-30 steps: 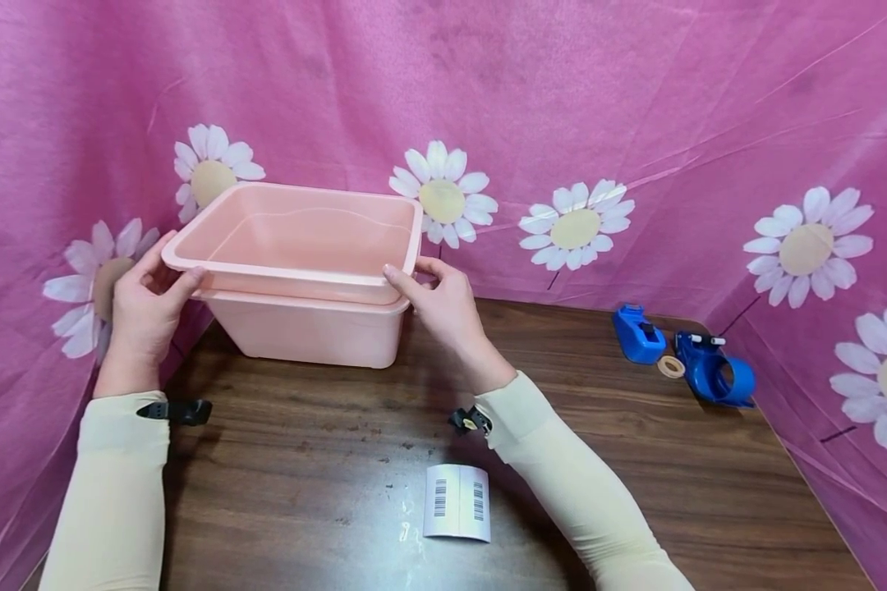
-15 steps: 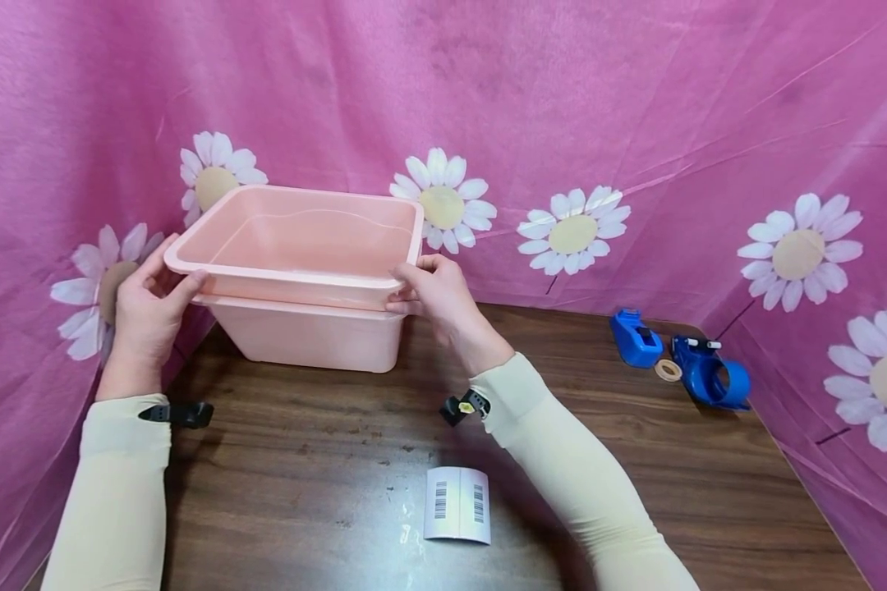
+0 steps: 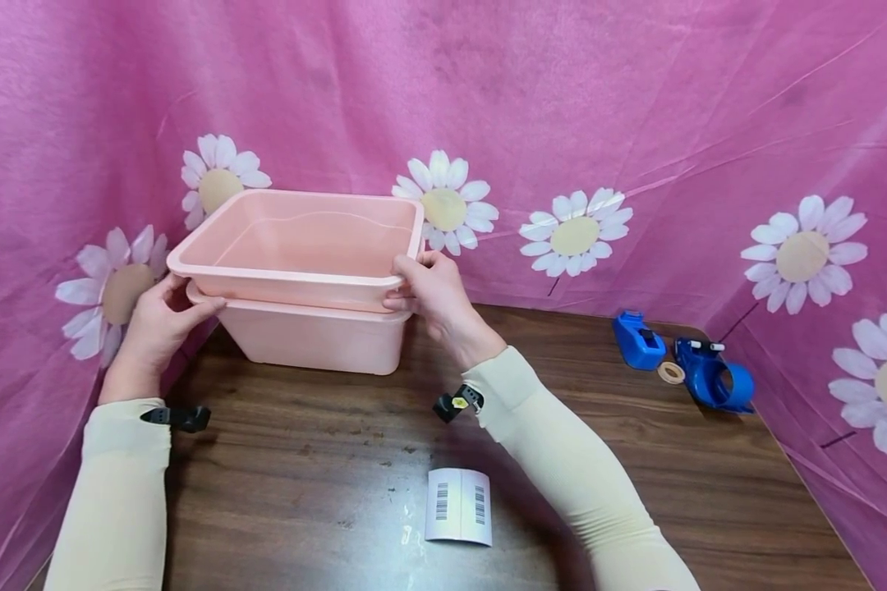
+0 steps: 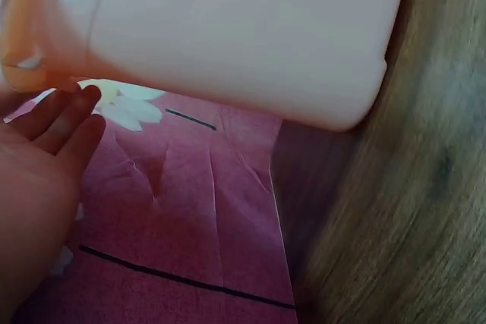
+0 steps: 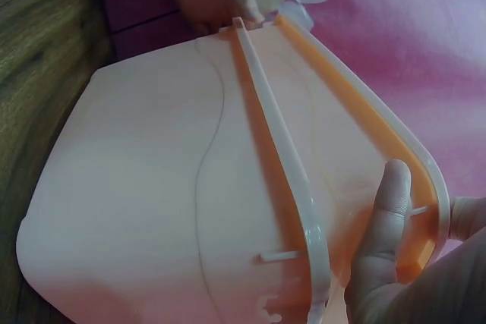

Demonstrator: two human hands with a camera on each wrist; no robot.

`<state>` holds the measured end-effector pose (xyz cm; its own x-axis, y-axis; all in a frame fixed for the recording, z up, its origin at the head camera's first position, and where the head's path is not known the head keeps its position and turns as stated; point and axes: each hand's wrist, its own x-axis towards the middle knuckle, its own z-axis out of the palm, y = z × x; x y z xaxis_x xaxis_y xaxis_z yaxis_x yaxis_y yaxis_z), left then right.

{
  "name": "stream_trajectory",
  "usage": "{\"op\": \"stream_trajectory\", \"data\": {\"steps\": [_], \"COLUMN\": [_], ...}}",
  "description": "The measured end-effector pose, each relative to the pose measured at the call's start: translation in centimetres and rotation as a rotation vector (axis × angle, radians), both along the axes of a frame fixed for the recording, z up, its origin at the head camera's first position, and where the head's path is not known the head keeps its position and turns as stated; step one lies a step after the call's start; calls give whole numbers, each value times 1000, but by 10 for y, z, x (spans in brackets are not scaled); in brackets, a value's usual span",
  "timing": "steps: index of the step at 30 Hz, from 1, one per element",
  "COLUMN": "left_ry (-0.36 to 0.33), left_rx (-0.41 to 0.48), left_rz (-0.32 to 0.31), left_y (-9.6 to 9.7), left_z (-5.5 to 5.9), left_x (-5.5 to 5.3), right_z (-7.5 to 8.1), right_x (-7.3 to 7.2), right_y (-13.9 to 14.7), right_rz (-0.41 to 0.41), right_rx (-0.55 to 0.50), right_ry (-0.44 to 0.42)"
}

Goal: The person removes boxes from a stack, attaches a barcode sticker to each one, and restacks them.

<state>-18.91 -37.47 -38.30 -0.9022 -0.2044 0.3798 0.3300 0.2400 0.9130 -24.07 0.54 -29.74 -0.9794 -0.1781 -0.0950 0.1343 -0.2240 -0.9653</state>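
Two pale pink plastic bins stand nested at the back left of the table. The upper bin (image 3: 296, 287) sits partway inside the lower bin (image 3: 325, 338), with a gap between their rims, wider on the left. My left hand (image 3: 157, 324) holds the lower bin's rim at its left corner, thumb along the front and fingers at the side. In the left wrist view the fingers (image 4: 76, 119) reach up under that rim. My right hand (image 3: 443, 300) grips the upper bin's right front corner, thumb over the rim and fingers beneath it.
A white paper sheet (image 3: 458, 506) with two barcodes lies near the front. At the right stand a blue tape dispenser (image 3: 638, 341), a second blue dispenser (image 3: 713, 377) and a tan ring (image 3: 671, 373). Pink flowered cloth (image 3: 576, 98) hangs around the table (image 3: 325, 476).
My left hand has shifted from the upper bin's rim down to the lower bin's rim. My right hand's fingers have moved beneath the upper rim. The bins have hardly moved.
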Motion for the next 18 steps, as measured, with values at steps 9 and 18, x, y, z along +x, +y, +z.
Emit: {"op": "stream_trajectory", "data": {"steps": [9,18], "left_ry": [-105,-110], "left_rx": [-252,-272], "left_rz": [84,76], "left_y": [0,-3], "left_z": [-1,0], "left_x": [2,0], "right_z": [5,16], "right_x": [0,-1], "right_y": [0,-2], "right_rz": [1,2], "right_rx": [-10,-35], "right_ry": [0,35]}}
